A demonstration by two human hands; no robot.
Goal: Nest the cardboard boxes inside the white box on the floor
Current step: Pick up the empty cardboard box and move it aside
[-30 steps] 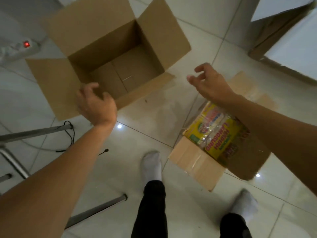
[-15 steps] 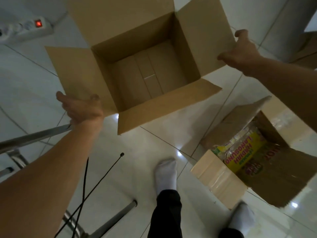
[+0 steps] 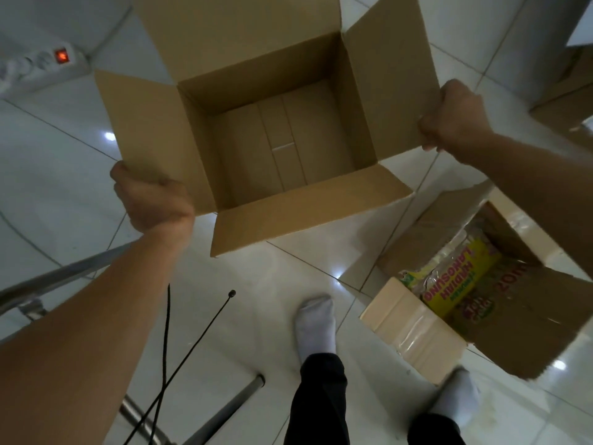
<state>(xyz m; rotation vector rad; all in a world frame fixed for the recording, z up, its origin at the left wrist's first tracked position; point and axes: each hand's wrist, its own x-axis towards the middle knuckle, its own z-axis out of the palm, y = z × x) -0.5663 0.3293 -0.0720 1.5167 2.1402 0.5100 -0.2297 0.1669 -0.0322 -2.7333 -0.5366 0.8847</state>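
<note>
Plain brown cardboard box (image 3: 276, 123). White glossy floor tiles (image 3: 57, 187), white socks (image 3: 316, 326), black trousers (image 3: 321, 403). Yellow packet (image 3: 455, 284), pink lettering.

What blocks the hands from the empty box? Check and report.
Nothing does. The left hand is closed on the corner of the left flap and the right hand on the edge of the right flap of the empty box. The smaller box with packets sits on the floor to the right, apart from it.
</note>
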